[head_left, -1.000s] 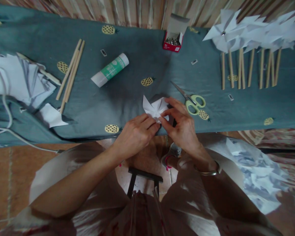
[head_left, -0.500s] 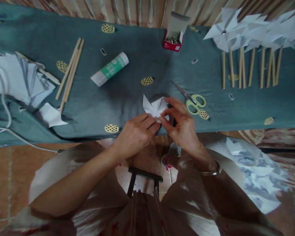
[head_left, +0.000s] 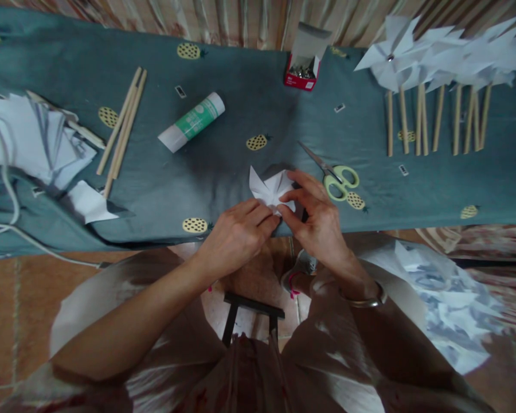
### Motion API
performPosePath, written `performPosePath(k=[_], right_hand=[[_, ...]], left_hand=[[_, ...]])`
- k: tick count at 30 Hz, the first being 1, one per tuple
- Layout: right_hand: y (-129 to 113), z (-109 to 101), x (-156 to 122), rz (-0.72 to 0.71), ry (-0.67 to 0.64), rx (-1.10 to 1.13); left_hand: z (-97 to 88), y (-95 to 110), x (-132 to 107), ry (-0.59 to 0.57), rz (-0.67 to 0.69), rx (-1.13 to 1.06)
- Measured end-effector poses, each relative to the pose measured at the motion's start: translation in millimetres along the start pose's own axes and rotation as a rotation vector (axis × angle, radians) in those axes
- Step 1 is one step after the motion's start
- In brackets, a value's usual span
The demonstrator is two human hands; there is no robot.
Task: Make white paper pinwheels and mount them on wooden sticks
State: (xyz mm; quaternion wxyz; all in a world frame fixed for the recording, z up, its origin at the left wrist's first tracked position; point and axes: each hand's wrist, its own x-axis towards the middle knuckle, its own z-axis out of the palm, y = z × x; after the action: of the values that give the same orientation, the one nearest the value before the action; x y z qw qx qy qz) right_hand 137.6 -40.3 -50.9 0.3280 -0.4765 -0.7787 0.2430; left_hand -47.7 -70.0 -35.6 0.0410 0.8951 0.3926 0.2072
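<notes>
The counter goes all the way across what I see. Think of a clock, with twelve farthest from me. At four, off the counter, is a big pile of white paper shapes; they look folded, and I see no sticks on them. At two is a bunch of pinwheels on sticks, and those look done to me. At nine are lots of flat sheets, so I think there is plenty left to fold. At ten lie a few loose sticks. In the middle, my left hand is clamped on the near edge of a paper star, and my right hand pinches it just beside, at five. The glue lies near ten, and the scissors are close by at three. The star sits at the near side of the counter. I'd say it is part done: I see no stick or pin on it. Just past twelve is the open box, with tiny shiny pins inside.
</notes>
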Motion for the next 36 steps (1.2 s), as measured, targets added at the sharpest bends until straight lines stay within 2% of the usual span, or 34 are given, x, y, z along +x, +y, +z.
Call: performPosePath(k=[5, 12, 21, 36], right_hand=[[2.1, 1.4, -0.1, -0.028, 0.001, -0.01], [0.7, 3.1, 0.5, -0.061, 0.011, -0.053], [5.2, 7.5, 0.8, -0.033, 0.02, -0.035], [8.8, 6.0, 4.8, -0.074, -0.019, -0.025]], left_hand=[[-0.3, -0.6, -0.3, -0.001, 0.0, -0.005], [1.9, -3.7, 0.0, 0.067, 0.021, -0.018], [4.1, -4.3, 0.5, 0.117, 0.026, 0.005], [12.4, -12.2, -2.3, 0.106, 0.044, 0.004]])
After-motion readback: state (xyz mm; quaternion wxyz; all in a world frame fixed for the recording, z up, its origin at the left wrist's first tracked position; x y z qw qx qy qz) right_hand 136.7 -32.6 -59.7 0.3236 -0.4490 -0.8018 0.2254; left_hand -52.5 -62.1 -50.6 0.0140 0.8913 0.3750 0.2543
